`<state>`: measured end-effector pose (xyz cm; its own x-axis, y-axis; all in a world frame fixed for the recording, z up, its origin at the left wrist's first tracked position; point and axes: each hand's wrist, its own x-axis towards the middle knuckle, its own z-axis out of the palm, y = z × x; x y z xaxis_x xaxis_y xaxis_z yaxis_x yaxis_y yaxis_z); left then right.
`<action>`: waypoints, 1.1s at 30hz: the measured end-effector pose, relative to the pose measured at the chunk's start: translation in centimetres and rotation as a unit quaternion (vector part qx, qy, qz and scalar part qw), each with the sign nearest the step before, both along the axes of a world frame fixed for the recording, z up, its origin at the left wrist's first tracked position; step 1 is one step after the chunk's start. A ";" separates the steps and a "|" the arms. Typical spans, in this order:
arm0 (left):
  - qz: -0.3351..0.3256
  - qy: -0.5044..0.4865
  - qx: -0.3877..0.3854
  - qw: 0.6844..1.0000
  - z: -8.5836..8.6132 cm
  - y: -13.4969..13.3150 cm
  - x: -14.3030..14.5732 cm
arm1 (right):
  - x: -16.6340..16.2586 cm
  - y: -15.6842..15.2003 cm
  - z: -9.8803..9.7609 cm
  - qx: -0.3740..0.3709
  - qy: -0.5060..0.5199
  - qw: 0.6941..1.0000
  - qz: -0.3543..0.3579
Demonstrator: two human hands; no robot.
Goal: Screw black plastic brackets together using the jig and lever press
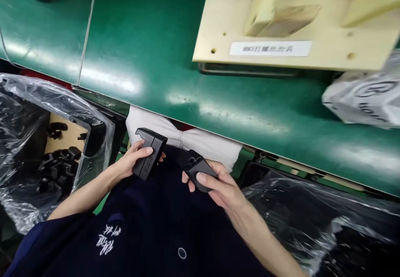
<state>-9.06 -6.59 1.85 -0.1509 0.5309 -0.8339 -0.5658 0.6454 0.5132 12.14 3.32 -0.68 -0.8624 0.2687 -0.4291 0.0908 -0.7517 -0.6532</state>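
Observation:
My left hand (pixel 133 160) grips a black plastic housing part (pixel 149 152) with pale lettering on its side, held over my lap below the table edge. My right hand (pixel 215 185) is closed on a second black plastic part (pixel 195 169), thumb lying across its top. The two parts sit close together, a small gap between them. Under both hands is my dark blue garment with white embroidered characters.
A green table (pixel 146 48) spans the view above my hands. On it stands a cream-coloured wooden jig (pixel 281 27) with a white label. A white bag (pixel 365 98) lies at right. A plastic-lined bin (pixel 50 152) of black parts stands at left, another plastic-lined bin (pixel 312 214) at right.

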 end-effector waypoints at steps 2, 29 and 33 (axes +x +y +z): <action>0.010 0.017 -0.038 0.999 -0.3 -0.3 -0.1 | -0.7 0.5 0.3 0.209 -0.057 0.974 0.060; -0.018 0.099 -0.160 0.982 0.5 -0.1 2.8 | -2.8 -2.7 -3.3 0.747 -0.062 0.656 0.082; -0.125 0.222 -0.230 0.939 -0.7 -2.8 3.4 | -2.3 -2.8 -1.9 0.740 -0.044 0.640 0.202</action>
